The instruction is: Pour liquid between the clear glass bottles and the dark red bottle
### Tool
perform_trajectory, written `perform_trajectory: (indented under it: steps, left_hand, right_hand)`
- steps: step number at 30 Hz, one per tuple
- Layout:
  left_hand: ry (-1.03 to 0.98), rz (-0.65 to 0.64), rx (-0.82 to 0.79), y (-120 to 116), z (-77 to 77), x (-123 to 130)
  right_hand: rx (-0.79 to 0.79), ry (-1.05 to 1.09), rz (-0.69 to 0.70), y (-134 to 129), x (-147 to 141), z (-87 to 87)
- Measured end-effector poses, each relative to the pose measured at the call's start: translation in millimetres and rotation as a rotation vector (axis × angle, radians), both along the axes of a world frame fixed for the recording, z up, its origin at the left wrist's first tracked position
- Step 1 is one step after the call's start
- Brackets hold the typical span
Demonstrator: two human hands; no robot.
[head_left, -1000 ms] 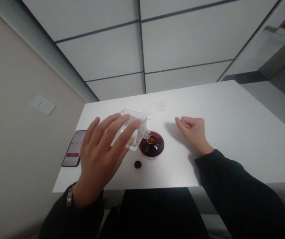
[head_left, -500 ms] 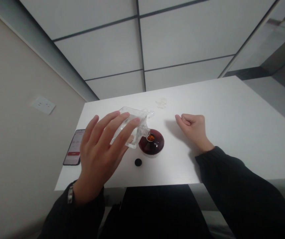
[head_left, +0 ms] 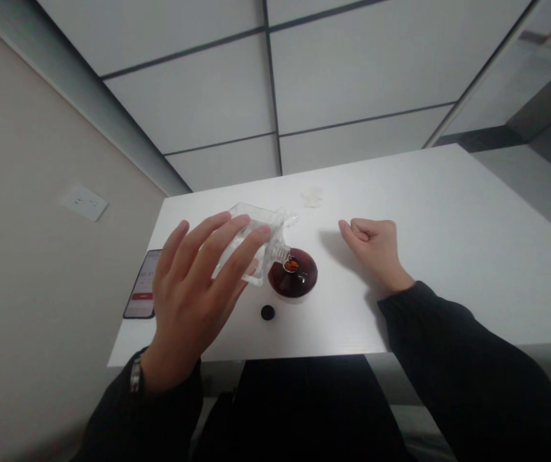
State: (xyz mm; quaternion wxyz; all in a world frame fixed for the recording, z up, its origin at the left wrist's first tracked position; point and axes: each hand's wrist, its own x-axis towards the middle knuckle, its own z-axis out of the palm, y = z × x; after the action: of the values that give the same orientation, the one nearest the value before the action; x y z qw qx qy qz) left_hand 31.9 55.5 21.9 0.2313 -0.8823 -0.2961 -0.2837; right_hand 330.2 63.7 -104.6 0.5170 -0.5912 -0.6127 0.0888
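Clear bottle (head_left: pixel 269 255) first: from my remote seat I see it tipped over, above the left part of the tabletop (head_left: pixel 448 256), its threaded neck pointing right at the round opening of a dark red vessel (head_left: pixel 301 282). Of my 2 hands, the left hand (head_left: pixel 193 289) grasps the bottle, its fingers spread across the upper side, while the right hand (head_left: pixel 371 237) is curled into a fist to the right of the vessel, with nothing visible inside it. As for progress, the bottle is uncapped and in a pouring tilt, neck lined up with the opening, so I judge the work to be partway along. I cannot make out a stream, nor tell whether the neck touches the vessel or how much either container holds; orange shows inside the opening. Not yet done: the bottle is neither upright nor set down, and 1 flat black disc (head_left: pixel 268 312), perhaps a lid, lies apart on the near side of the vessel. Over on the left, a phone (head_left: pixel 143 282) is partly hidden by my left hand, and on the far side lies a pale scrap (head_left: pixel 312 197), too washed out to identify.
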Motion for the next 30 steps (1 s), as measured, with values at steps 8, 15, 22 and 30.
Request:
perform_trajectory:
  steps: [8, 15, 22, 30]
  left_hand:
    - [0.001, 0.011, 0.0, 0.1, -0.4, 0.3]
    - [-0.006, 0.003, -0.032, -0.3, -0.3, -1.1]
    - [-0.016, 0.008, -0.058, -1.4, -0.6, -1.5]
    - [0.003, 0.002, -0.01, -0.6, 0.8, -0.6]
  right_hand:
    - [-0.007, 0.007, 0.005, -0.4, -0.3, 1.0]
    - [-0.032, 0.016, -0.002, 0.0, 0.0, 0.6]
    - [-0.019, 0.016, -0.001, -0.2, -0.1, 0.2]
    - [-0.034, 0.016, 0.004, 0.1, -0.9, 1.5]
